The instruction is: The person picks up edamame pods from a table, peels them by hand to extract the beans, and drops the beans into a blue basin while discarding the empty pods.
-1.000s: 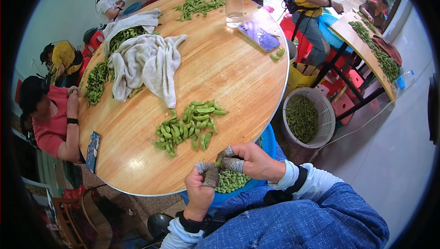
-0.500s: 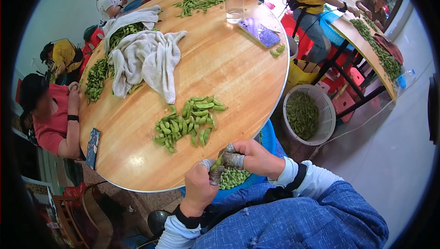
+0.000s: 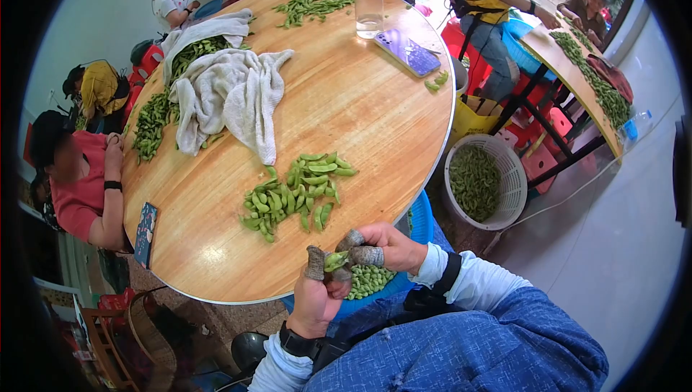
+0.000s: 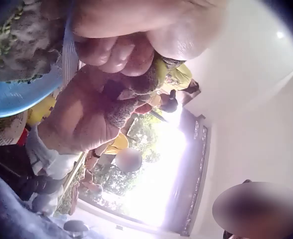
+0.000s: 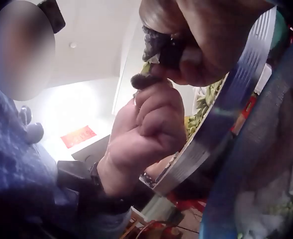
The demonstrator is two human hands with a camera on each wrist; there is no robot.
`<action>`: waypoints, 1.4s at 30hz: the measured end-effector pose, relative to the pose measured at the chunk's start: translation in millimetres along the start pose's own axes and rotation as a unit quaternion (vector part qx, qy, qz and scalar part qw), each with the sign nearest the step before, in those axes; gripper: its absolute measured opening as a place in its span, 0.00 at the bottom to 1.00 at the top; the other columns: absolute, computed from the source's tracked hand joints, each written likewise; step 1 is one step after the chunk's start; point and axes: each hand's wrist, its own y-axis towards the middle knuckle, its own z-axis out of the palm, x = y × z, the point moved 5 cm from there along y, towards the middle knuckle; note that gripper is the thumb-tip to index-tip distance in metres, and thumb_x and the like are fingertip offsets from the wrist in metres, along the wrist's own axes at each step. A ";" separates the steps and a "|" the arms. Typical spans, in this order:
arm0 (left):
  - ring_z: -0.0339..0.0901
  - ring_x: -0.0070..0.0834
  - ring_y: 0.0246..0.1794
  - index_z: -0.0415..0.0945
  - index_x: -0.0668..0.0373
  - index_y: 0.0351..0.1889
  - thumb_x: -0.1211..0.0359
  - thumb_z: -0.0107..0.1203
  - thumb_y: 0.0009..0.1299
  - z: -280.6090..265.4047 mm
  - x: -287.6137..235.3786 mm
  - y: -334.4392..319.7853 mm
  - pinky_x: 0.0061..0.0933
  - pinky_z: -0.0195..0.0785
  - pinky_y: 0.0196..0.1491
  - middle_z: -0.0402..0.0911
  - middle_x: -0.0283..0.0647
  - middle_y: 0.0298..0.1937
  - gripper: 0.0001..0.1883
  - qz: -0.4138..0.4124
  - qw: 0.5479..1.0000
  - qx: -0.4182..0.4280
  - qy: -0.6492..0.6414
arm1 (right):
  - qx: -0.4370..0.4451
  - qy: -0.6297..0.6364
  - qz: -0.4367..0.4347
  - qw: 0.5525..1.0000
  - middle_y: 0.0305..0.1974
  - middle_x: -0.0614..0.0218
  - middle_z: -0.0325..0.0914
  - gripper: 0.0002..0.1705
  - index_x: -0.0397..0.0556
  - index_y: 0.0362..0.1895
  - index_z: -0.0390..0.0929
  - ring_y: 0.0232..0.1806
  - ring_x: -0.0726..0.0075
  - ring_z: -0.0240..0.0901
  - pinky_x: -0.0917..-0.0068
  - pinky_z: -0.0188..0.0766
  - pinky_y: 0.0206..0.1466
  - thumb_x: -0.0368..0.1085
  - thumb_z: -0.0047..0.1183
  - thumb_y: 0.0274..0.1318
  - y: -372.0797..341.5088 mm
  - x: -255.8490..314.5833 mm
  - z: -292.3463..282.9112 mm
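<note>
A green soybean pod [image 3: 335,261] is between my hands, over the table's near edge. My left hand [image 3: 317,300] pinches its left end, the wrapped thumb upright beside it. My right hand [image 3: 398,249] pinches the other end with a wrapped thumb and forefinger. Grey cloth covers [image 3: 366,256] are on those fingertips. Below the hands, shelled green beans [image 3: 367,284] lie in a blue basin [image 3: 420,222], partly hidden by the hands and the tabletop. In the right wrist view a bit of the pod [image 5: 146,67] shows between the fingertips.
On the round wooden table [image 3: 346,111] lie a pile of pods [image 3: 288,196], white towels [image 3: 231,96] over more pods, a purple phone [image 3: 407,53], a water bottle [image 3: 368,4] and a dark patterned box [image 3: 145,235]. A white basket of pods [image 3: 522,197] stands on the floor. Other people sit around.
My left hand has rolled, so its thumb now points up and its palm side shows. The pod shows more fully between the hands. My right hand has shifted slightly left.
</note>
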 end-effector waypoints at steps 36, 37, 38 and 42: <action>0.71 0.39 0.29 0.73 0.48 0.52 0.76 0.49 0.59 19.3 10.8 -14.6 0.32 0.64 0.35 0.75 0.46 0.28 0.21 0.084 0.683 0.183 0.702 | -0.159 -0.754 0.221 0.598 0.25 0.49 0.73 0.09 0.41 0.29 0.69 0.31 0.44 0.72 0.57 0.69 0.34 0.30 0.49 0.38 -104.5 118.3 -57.4; 0.71 0.39 0.31 0.73 0.49 0.52 0.75 0.50 0.59 15.2 11.0 -13.3 0.33 0.64 0.36 0.75 0.46 0.28 0.21 0.061 0.689 0.166 0.703 | -0.142 -0.729 0.240 0.625 0.26 0.48 0.73 0.10 0.41 0.31 0.71 0.32 0.44 0.72 0.58 0.69 0.34 0.30 0.49 0.39 -111.5 114.6 -54.4; 0.72 0.40 0.32 0.72 0.49 0.52 0.75 0.51 0.59 11.3 10.6 -13.4 0.33 0.64 0.37 0.75 0.46 0.29 0.21 0.036 0.694 0.149 0.704 | -0.118 -0.693 0.245 0.667 0.27 0.48 0.74 0.11 0.42 0.33 0.72 0.33 0.45 0.72 0.60 0.69 0.35 0.30 0.49 0.40 -112.3 107.1 -46.2; 0.73 0.44 0.38 0.72 0.54 0.50 0.74 0.50 0.56 14.2 5.2 -12.5 0.37 0.65 0.39 0.76 0.48 0.33 0.21 0.116 0.731 0.131 0.660 | -0.045 -0.532 0.283 0.797 0.29 0.52 0.75 0.14 0.46 0.40 0.75 0.31 0.49 0.74 0.64 0.70 0.35 0.31 0.50 0.44 -123.2 50.6 -29.3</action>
